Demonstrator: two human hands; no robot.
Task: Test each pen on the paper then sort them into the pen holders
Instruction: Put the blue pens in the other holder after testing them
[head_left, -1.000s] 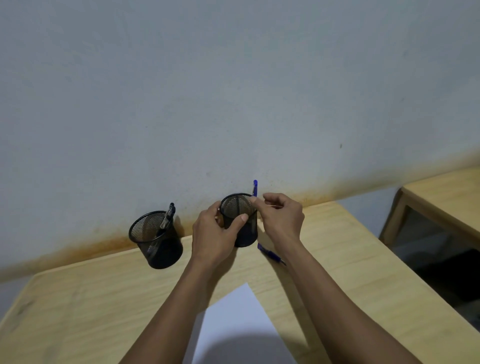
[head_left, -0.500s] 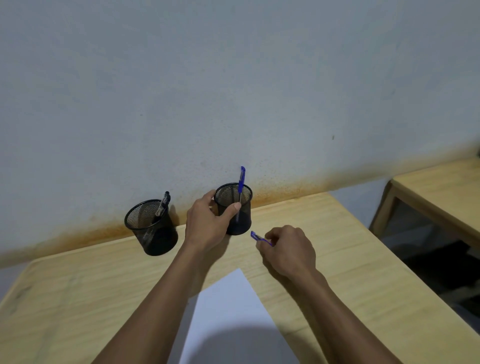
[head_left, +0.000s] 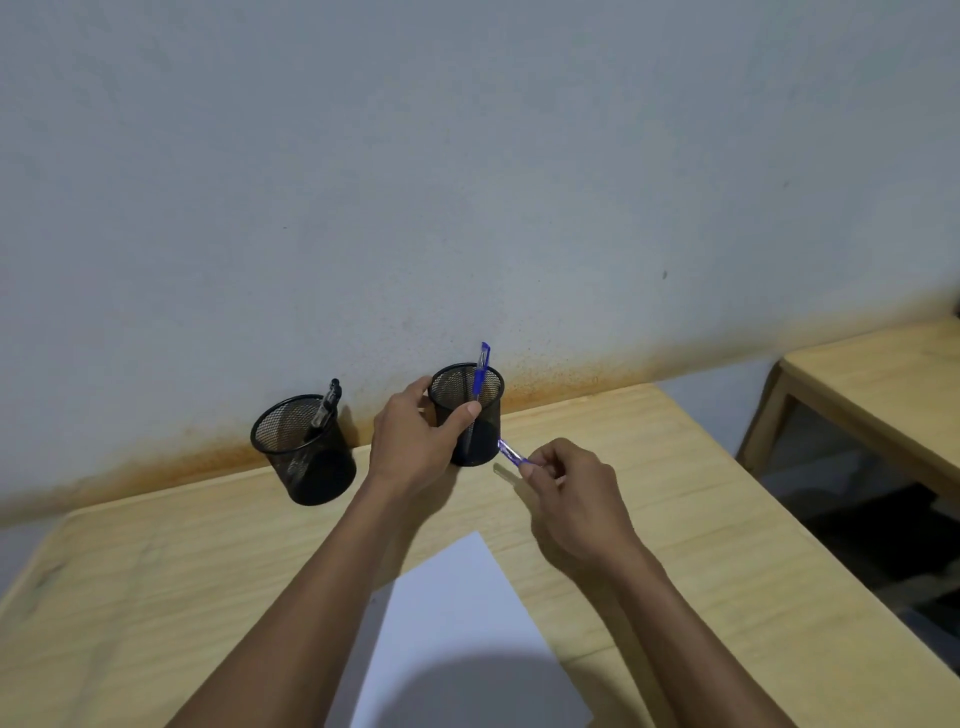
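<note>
Two black mesh pen holders stand by the wall. The left holder (head_left: 304, 449) has a black pen (head_left: 324, 408) in it. The right holder (head_left: 475, 415) has a blue pen (head_left: 481, 371) standing upright in it. My left hand (head_left: 415, 441) grips the right holder's side, thumb on its front. My right hand (head_left: 569, 493) is just right of that holder and pinches a second blue pen (head_left: 511, 454), lifted slightly off the table with its end pointing up-left. A white sheet of paper (head_left: 457, 623) lies on the table in front of me.
The wooden table (head_left: 701, 519) runs to the stained wall at the back and ends at the right. A second wooden table (head_left: 872, 379) stands apart at the far right, with a dark gap of floor between them.
My right hand let go of the blue pen in the right holder, dropped to the table and picked up the second blue pen. My left hand stayed on the holder.
</note>
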